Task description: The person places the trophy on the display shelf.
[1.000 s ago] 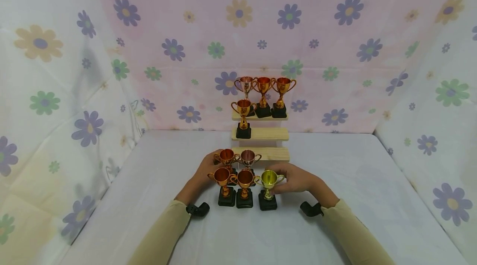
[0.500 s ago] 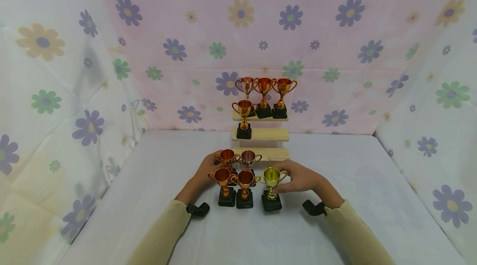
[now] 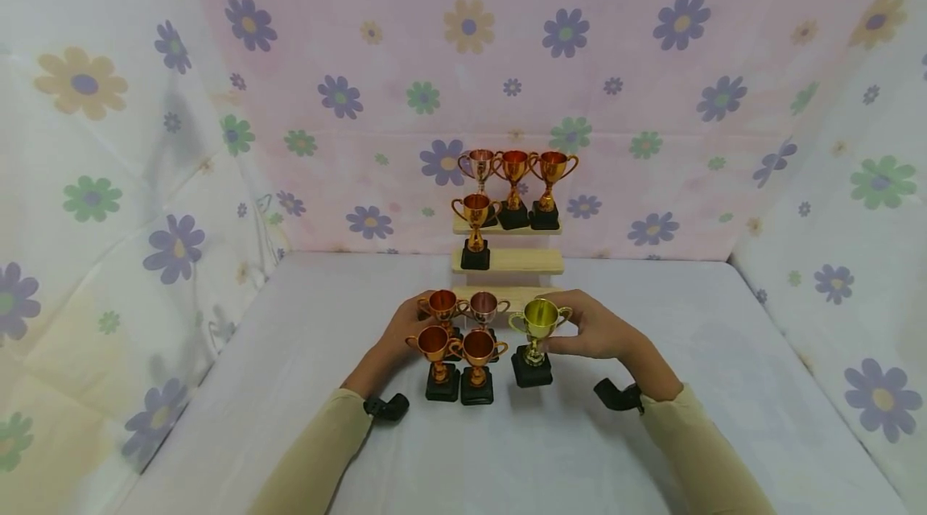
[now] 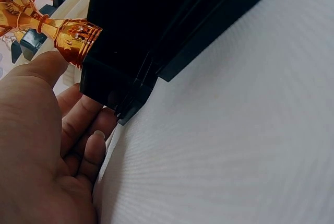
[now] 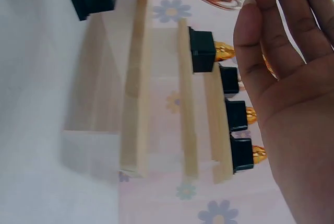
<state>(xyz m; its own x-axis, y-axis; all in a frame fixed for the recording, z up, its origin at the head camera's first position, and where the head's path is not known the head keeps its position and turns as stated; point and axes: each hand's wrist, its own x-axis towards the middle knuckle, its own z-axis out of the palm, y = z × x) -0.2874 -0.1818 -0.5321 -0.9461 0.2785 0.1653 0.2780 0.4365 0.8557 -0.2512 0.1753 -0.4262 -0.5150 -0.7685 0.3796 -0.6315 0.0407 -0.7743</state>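
Note:
My right hand [image 3: 594,326] pinches the yellow-gold trophy [image 3: 541,318] by its stem, with its black base hanging below. In the right wrist view the fingers [image 5: 284,36] cover most of that trophy. To its left stand two copper trophies in front, one left [image 3: 433,344] and one right [image 3: 479,348]. Behind them are an orange-copper trophy [image 3: 442,305] and a rose-bronze trophy [image 3: 483,307]. My left hand [image 3: 394,334] holds the rear orange-copper one. In the left wrist view its thumb [image 4: 47,67] lies at the stem, fingers curled by the black base [image 4: 112,72].
A wooden stepped shelf [image 3: 525,260] stands behind the trophies. Its top step bears a rose-bronze trophy [image 3: 479,166] and two gold-orange ones [image 3: 552,169]. One gold-orange trophy [image 3: 475,213] is on the left of the middle step. Flowered cloth [image 3: 348,177] surrounds the white table.
My right hand has carried the yellow-gold trophy away to the right from the group, then forward towards the shelf. The left hand and the other trophies have stayed in place.

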